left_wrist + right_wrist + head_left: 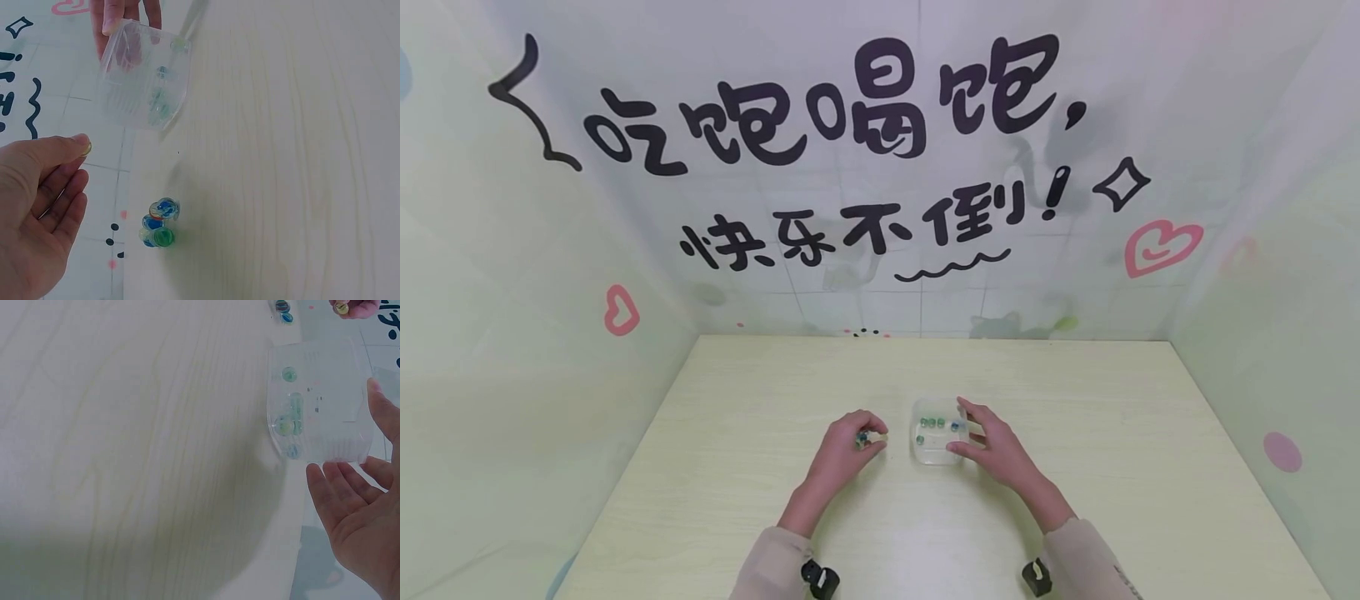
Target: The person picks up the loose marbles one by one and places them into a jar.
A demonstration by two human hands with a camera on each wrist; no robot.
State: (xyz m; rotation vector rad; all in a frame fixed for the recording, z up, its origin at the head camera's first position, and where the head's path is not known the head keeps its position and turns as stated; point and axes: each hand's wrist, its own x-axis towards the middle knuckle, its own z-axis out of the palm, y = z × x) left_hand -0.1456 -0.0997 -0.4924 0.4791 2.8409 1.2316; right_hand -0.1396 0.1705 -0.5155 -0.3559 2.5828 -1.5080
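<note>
A clear plastic box (936, 454) stands on the table with several green and blue glass marbles (932, 423) inside it. My right hand (996, 446) grips the box by its right side, thumb at the near corner and fingers at the far one. To the left of the box, my left hand (846, 450) is raised and pinches a yellowish marble (86, 149) between thumb and fingertips. Below that hand, several blue and green marbles (161, 222) lie in a small cluster on the table; in the head view the hand partly hides them.
The pale wood-grain table (715, 500) runs up to a printed backdrop (880, 308) with dark lettering at the back. Light curtains (512, 400) hang along both sides. A black strap mount (820, 577) is on the left wrist, another (1037, 577) on the right.
</note>
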